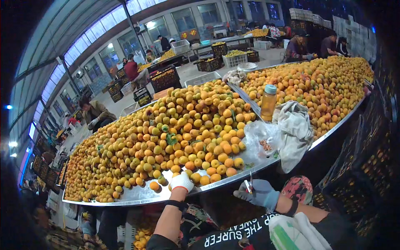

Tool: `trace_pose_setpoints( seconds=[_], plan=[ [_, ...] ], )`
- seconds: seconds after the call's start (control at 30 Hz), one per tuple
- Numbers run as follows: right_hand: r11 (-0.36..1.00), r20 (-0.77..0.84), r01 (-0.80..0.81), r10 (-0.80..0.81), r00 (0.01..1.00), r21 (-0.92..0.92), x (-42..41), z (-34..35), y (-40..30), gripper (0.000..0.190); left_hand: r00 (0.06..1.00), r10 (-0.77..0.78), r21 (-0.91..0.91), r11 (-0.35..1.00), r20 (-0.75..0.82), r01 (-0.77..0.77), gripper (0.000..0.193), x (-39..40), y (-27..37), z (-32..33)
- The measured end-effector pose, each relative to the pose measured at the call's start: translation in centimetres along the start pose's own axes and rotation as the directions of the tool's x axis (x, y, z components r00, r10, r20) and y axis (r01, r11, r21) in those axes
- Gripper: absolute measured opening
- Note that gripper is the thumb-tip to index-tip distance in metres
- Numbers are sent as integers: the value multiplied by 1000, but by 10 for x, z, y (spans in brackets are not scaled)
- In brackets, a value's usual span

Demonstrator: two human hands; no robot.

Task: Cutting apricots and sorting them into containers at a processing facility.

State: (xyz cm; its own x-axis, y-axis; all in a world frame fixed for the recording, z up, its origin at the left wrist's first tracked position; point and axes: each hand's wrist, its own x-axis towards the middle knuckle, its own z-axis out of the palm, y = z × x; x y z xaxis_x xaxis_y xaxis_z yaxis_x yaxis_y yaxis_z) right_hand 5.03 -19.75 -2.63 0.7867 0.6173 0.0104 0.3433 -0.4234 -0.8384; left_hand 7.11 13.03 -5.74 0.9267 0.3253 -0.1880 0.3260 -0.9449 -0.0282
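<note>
A large heap of apricots [187, 125] covers the metal tabletop [134, 197] before me, orange and greenish yellow, with a few green leaves [171, 139] among them. My left hand [182, 182], in a white knitted glove, reaches over the front rim into the nearest fruit. Its fingers are hidden, so a grasp cannot be made out. Off the rim to the right, my right hand [257, 192] wears a grey-blue glove. It grips a small pointed tool [249, 185] with a red and white part, its tip upward.
Right of the heap stand a capped amber bottle [268, 103], a clear plastic bag [261, 137] and a draped grey cloth [293, 131]. A metal divider [245, 98] borders a second apricot heap [312, 84]. Dark crates [343, 187] stand at right. Several people work around the hall.
</note>
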Motion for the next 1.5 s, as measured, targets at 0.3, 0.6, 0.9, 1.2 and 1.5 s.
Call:
trace_pose_setpoints(
  seconds=[0.3, 0.6, 0.9, 1.2, 1.5],
  plan=[
    [998, -272, -22, 6, 962, -55, -8, -6, -20, 51, 984, -13, -47, 999, -178, 4, 53, 5, -20, 9],
    [882, -306, 291, -180, 935, 370, -20, -6, -48, 40, 972, 218, -864, -502, -83, 39, 51, -120, 78, -66],
    [953, -360, 298, -258, 897, 58, -12, 6, -41, 50, 903, 351, -908, -409, -246, -89, 54, -156, 101, -75],
    [907, -356, 260, -135, 925, 331, -17, 1, -38, 43, 921, 292, -916, -377, -259, -138, 62, -149, 100, -64],
    [926, -249, 278, -214, 945, 256, -24, -4, -43, 48, 916, 260, -923, -316, -306, -219, 59, -150, 107, -55]
  ],
)
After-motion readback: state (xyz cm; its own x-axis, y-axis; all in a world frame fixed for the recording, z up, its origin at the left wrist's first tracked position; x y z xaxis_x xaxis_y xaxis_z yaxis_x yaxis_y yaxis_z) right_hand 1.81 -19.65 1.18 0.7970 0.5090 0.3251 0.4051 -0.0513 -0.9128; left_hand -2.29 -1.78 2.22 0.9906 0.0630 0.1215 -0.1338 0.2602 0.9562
